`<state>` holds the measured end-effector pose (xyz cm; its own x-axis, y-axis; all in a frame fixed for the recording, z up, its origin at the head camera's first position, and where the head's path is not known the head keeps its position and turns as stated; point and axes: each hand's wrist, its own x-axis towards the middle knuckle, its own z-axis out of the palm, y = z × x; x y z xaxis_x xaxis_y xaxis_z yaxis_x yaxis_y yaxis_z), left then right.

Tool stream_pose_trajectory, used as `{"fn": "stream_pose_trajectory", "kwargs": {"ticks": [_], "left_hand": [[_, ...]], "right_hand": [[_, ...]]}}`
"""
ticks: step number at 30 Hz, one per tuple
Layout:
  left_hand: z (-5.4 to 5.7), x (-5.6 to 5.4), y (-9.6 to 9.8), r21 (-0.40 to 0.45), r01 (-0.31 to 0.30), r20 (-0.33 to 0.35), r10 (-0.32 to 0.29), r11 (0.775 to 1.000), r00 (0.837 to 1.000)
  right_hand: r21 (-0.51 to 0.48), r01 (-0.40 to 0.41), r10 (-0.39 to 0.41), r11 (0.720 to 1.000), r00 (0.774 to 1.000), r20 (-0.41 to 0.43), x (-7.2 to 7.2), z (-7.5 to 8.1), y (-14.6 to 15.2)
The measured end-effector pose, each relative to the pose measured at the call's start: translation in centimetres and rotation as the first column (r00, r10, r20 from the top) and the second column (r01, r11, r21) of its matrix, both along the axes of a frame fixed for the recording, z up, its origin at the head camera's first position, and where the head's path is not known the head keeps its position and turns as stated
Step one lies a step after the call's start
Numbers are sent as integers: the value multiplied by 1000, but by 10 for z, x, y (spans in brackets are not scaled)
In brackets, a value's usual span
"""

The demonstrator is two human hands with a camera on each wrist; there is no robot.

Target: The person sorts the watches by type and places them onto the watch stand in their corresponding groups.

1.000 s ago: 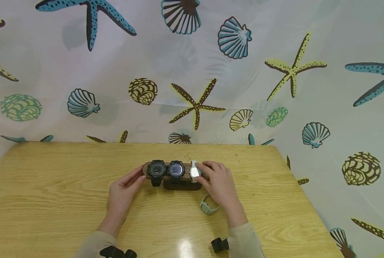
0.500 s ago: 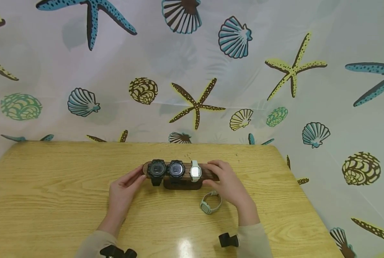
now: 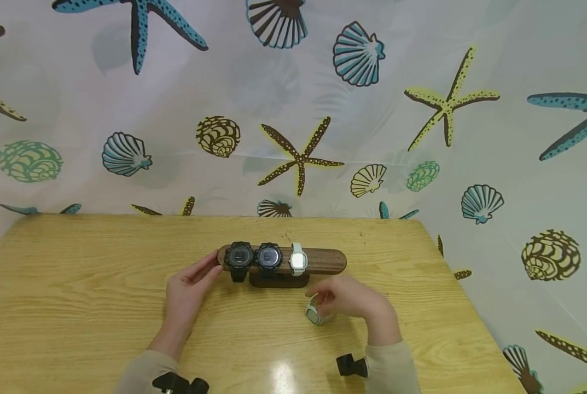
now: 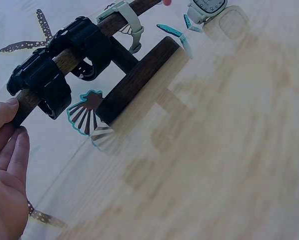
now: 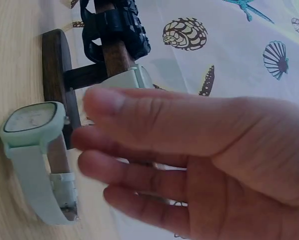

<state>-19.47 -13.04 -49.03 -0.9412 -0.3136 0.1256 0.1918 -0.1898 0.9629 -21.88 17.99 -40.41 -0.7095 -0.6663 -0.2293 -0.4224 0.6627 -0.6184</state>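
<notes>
A dark wooden watch stand [image 3: 326,261] has a rounded bar raised over a base [image 4: 139,80]. At the bar's left end my left hand [image 3: 187,295] pinches it between thumb and fingers. Two black digital watches [image 3: 239,255] [image 3: 268,256] and a pale mint watch [image 3: 298,262] are strapped around the bar. Another mint watch [image 5: 32,145], its strap closed in a loop, lies on the table in front of the stand. My right hand [image 3: 352,298] is at this loose watch, partly covering it. In the right wrist view its loosely bent fingers appear beside the strap, not around it.
The light wooden table [image 3: 101,262] meets a hanging cloth [image 3: 175,98] printed with shells and starfish at its back and right edges. The bar's right end carries no watch. Black wrist camera mounts [image 3: 352,365] sit on both sleeves.
My right hand has left the strapped mint watch, passed the bar's right end, and come down toward me to the loose mint watch. The left hand keeps its grip on the stand.
</notes>
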Motion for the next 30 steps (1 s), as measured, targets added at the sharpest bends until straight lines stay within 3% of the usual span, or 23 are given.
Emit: {"fn": "stream_pose_trajectory", "kwargs": {"ticks": [3,9,13,22,30], "left_hand": [[1,0,0,-4,0,6,0,1000,1000],[0,1,0,-11,0,10,0,1000,1000],[0,1,-1,-17,-2,18,3,1000,1000],[-2,-1,-1,-26,-4,23,5,1000,1000],[-1,-1,0,-9,2,18,-2,1000,1000]], "right_hand": [[53,3,-4,999,1000,24,0,-5,-3],[151,-51,57,987,998,-33,0,-15,-14],[183,-43,53,982,997,-49,1,-19,-19],[204,-5,17,979,998,-58,5,-11,-18],[149,72,-57,986,993,-102,6,2,-6]]}}
